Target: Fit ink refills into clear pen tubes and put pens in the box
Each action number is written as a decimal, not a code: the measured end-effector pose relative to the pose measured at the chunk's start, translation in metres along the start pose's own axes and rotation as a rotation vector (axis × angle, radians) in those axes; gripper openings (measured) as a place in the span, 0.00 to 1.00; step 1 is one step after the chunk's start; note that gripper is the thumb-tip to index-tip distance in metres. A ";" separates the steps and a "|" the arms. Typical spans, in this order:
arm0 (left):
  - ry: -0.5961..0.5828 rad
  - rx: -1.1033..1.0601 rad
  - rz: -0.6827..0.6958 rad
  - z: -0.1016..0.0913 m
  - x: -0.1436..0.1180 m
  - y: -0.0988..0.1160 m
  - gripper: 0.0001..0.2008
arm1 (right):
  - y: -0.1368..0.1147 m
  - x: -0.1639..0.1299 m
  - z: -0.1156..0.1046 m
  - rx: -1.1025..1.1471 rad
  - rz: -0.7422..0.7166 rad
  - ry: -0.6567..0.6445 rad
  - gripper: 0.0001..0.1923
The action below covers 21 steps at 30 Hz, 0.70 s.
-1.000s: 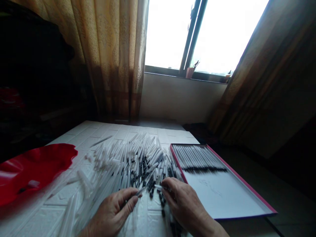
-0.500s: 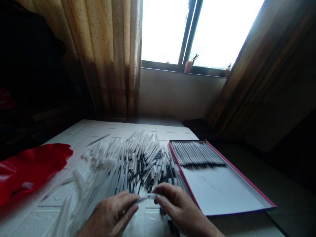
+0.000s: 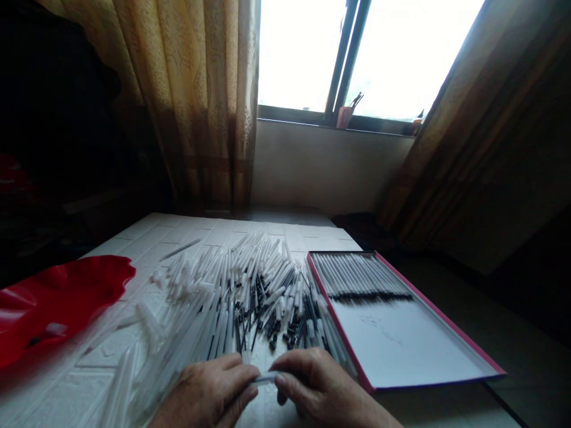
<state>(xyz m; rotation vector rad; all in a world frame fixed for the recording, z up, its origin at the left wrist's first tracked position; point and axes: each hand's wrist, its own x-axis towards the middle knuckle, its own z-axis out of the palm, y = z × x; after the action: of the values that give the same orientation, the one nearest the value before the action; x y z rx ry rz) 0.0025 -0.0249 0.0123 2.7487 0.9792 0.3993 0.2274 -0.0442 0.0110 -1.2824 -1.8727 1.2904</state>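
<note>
My left hand (image 3: 209,395) and my right hand (image 3: 321,389) meet at the bottom centre, fingertips nearly touching. Between them they pinch one thin clear pen piece (image 3: 266,378), each hand gripping an end. Just beyond the hands lies a large heap of white and black pen parts (image 3: 250,297) spread over the white brick-patterned table (image 3: 147,235). Loose clear tubes (image 3: 147,333) lie at the heap's left side.
A shallow pink-edged box (image 3: 401,339) to the right holds a neat row of finished pens (image 3: 361,276) at its far end. A red wavy-edged dish (image 3: 53,297) sits at the left. Curtains and a bright window stand behind the table.
Both hands have drawn back toward me from the heap and come together on the thin piece. The right hand brought its white part up to the piece in the left.
</note>
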 end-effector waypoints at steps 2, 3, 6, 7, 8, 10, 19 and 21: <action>-0.007 0.014 0.008 0.001 0.000 0.002 0.09 | 0.003 0.000 0.002 -0.008 -0.006 -0.004 0.12; 0.001 0.015 0.012 0.001 0.000 0.002 0.09 | 0.005 0.000 0.004 -0.009 -0.012 0.008 0.11; 0.028 0.006 0.025 0.003 0.000 0.002 0.10 | 0.007 0.000 0.008 0.026 0.004 0.040 0.12; 0.031 0.003 0.026 0.004 -0.001 0.002 0.10 | 0.006 0.001 0.009 0.043 0.017 0.045 0.12; 0.026 -0.003 0.025 0.005 -0.001 0.001 0.10 | 0.006 0.001 0.009 0.059 0.029 0.043 0.13; 0.035 -0.014 0.037 0.009 -0.002 -0.002 0.11 | 0.005 0.001 0.010 0.079 0.038 0.026 0.12; 0.032 -0.046 0.052 0.007 0.000 0.000 0.12 | 0.004 0.001 0.011 0.115 0.023 0.028 0.12; -0.012 -0.040 0.031 0.001 0.001 0.004 0.11 | 0.003 0.000 0.011 0.094 0.013 0.033 0.12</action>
<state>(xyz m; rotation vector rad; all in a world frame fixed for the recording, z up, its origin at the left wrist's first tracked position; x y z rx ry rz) 0.0061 -0.0272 0.0129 2.7305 0.9166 0.4027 0.2195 -0.0480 0.0039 -1.2614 -1.7626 1.3394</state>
